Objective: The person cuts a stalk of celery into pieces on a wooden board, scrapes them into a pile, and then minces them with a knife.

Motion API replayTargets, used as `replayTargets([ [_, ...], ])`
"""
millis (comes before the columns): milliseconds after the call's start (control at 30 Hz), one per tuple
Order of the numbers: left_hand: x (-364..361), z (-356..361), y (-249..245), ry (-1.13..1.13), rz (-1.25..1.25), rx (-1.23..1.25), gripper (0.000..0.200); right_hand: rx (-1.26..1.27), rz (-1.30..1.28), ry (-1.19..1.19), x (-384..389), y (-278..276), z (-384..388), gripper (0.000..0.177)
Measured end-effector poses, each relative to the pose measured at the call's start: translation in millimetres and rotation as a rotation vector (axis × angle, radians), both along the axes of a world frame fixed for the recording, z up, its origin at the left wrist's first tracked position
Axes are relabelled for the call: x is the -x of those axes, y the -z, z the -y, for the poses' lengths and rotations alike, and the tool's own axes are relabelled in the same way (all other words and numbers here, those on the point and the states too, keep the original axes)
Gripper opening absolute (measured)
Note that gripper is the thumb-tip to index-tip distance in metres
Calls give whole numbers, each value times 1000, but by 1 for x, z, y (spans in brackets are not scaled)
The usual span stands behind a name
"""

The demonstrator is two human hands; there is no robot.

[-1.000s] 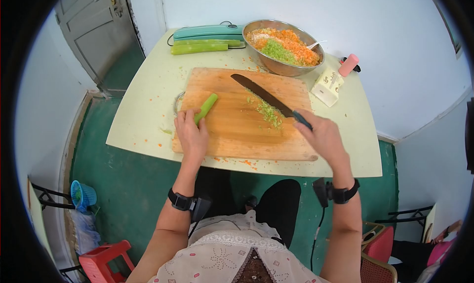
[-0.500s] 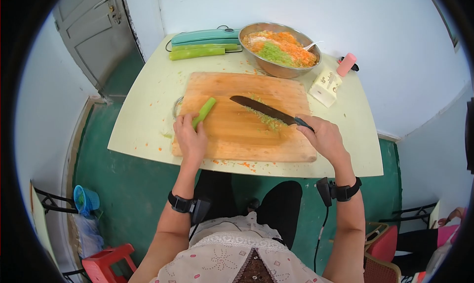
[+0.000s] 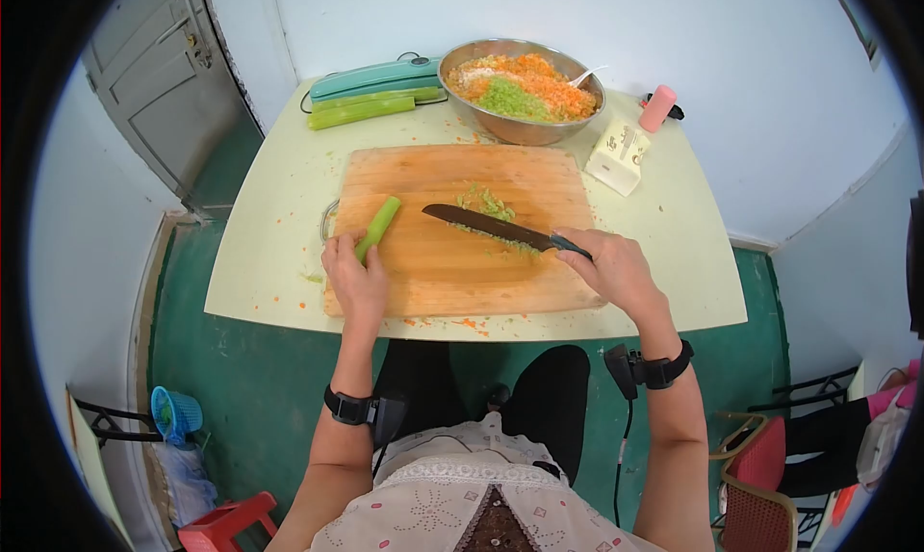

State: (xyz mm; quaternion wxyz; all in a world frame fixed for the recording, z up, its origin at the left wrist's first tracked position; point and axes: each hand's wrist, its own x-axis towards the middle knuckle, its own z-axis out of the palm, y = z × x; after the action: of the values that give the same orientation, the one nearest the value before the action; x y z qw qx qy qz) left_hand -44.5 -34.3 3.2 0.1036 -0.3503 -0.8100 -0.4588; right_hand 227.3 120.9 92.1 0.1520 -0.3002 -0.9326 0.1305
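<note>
My left hand (image 3: 357,275) is closed around the lower end of a short green celery stalk (image 3: 383,222) at the left side of the wooden cutting board (image 3: 452,284). The stalk's upper end points away from me. In my right hand (image 3: 617,267) is the dark handle of a kitchen knife (image 3: 488,223), at the board's right side. Its black blade slants across the middle of the board, tip toward the upper left. Finely chopped green bits (image 3: 489,203) lie along both sides of the blade.
Behind the board stands a metal bowl (image 3: 520,130) of shredded orange and green vegetables with a white spoon. Longer celery stalks (image 3: 361,113) lie by a teal appliance (image 3: 377,77). A tissue pack (image 3: 618,159) and a pink cup (image 3: 658,108) are at the right. Another person (image 3: 818,451) is at far right.
The knife has shifted over the chopped bits, which now show in a small heap beyond the blade as well as along its near edge. My left hand keeps hold of the celery stalk.
</note>
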Motion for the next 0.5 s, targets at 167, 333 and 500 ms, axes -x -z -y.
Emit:
replayTargets([
  [167, 0, 0, 0, 8, -37, 10, 23, -1, -30, -31, -1, 6, -1, 30],
  [333, 0, 1, 1, 9, -14, 3, 24, -50, -62, -22, 1, 3, -2, 27],
  [500, 1, 1, 2, 5, -48, -4, 24, -87, -98, -41, 1, 13, -15, 27],
])
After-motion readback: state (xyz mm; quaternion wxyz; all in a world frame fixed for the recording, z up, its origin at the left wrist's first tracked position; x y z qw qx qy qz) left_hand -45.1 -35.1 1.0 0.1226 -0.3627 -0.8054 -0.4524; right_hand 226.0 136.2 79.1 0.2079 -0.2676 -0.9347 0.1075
